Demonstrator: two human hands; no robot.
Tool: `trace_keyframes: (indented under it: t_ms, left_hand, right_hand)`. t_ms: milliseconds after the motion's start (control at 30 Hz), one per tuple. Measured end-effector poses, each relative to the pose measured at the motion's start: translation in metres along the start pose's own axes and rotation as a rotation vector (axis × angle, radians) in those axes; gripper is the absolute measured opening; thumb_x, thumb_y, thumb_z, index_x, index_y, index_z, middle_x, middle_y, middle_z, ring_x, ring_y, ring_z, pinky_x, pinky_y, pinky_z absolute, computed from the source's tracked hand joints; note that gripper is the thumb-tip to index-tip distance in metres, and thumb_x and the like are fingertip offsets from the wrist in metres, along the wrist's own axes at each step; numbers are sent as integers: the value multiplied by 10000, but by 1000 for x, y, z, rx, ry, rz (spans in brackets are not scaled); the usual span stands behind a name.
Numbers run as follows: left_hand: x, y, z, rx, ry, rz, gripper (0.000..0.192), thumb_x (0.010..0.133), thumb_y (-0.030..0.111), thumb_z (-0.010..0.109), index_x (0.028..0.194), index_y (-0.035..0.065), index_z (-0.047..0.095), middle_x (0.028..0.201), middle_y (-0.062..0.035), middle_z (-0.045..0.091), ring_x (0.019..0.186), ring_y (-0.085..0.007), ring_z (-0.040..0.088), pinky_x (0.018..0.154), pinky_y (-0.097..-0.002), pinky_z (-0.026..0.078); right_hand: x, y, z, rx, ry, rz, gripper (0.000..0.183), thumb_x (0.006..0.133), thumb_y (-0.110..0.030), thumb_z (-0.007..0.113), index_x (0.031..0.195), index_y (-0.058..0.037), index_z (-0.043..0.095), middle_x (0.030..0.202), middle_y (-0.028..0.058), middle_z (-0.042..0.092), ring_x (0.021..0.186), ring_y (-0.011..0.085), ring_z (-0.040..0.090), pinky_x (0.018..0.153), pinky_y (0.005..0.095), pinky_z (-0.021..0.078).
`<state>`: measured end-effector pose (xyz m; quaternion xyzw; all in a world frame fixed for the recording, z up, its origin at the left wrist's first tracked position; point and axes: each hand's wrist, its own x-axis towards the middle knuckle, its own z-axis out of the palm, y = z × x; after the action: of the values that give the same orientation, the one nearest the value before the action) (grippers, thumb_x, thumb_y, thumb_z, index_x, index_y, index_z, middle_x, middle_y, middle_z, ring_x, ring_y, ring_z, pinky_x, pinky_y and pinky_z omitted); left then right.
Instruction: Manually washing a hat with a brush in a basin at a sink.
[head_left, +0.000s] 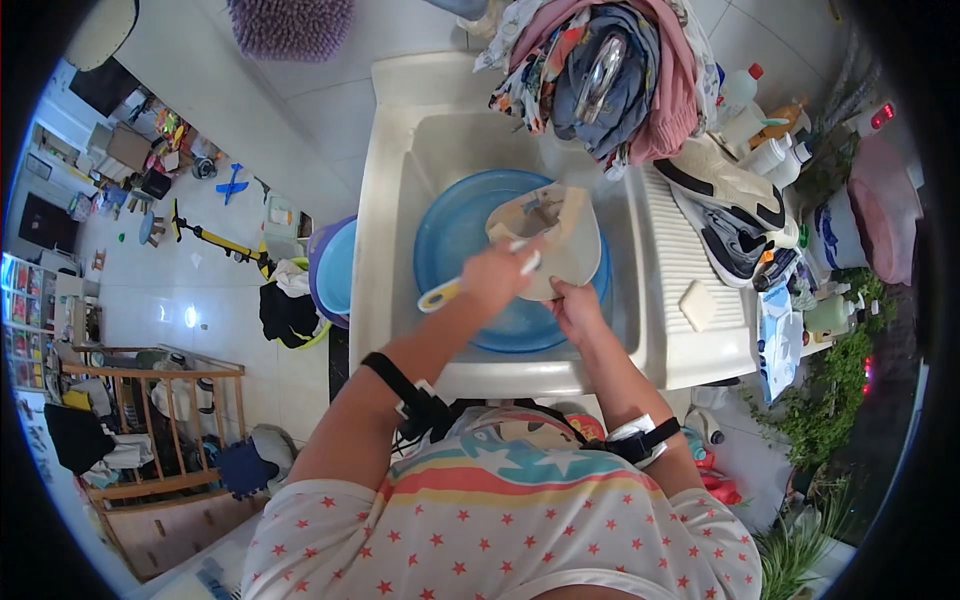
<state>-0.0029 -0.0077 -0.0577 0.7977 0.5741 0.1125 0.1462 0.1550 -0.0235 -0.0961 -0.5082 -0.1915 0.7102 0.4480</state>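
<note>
My left hand (491, 277) grips a scrubbing brush with a yellow-and-white handle (439, 296). Its head lies against a beige cap (566, 262), and the fingers are slightly blurred. With thumb on top, my right hand (577, 309) holds the cap's near edge. The cap's inside, with a tan band, faces partly up. Both hands are over a round blue plastic basin (450, 225), which stands in a cream laundry sink (390, 300). Water appears to lie in the basin.
A ribbed washboard (652, 225) on the right carries a bar of soap (698, 305) and a pair of sneakers (724, 184). Clothes (615, 82) hang above the sink's far right. Bottles (780, 161) crowd the right side. Purple and blue buckets (334, 266) stand left.
</note>
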Motion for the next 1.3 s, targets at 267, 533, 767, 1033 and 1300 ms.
trace_keyframes:
  t_ms: [267,533,767,1033,1300]
  left_hand:
    - [-6,9,7,-39,-27,92,559,730,268,600,1255,312,411,1104,-107,526,906,-266,581,695,-376,503]
    - [-5,-29,-8,35,5,-18,556,745,296,586,1266,325,396,1039,-90,542,848,-263,597,657,-369,508]
    - [12,25,-12,-100,47,54,561,753,324,580,1277,337,379,1019,-110,542,774,-294,604,625,-371,504]
    - [13,16,-5,-144,124,44,581,750,315,589,1287,323,368,1027,-94,522,807,-297,595,660,-384,495]
    - [50,12,-10,-163,177,-106,598,755,313,579,1307,268,350,1003,-104,531,854,-300,576,683,-384,487]
  right_hand:
    - [-3,-5,9,-75,-9,23,363,803,48,443,1160,-16,427,1087,125,529,918,226,575,705,304,521]
    - [-16,-8,9,-71,-115,69,380,788,63,458,1156,-27,432,1063,116,540,905,217,584,699,290,517]
    - [-13,-2,14,-122,-201,51,384,797,66,453,1168,-23,423,1071,118,534,931,228,577,749,309,520]
    - [-12,-10,15,-202,-150,-41,374,789,69,435,1155,-7,428,1081,111,526,946,226,568,734,322,524]
    - [-11,-1,-1,-483,-208,3,349,790,45,463,1134,-9,446,1040,90,543,873,190,579,687,294,524]
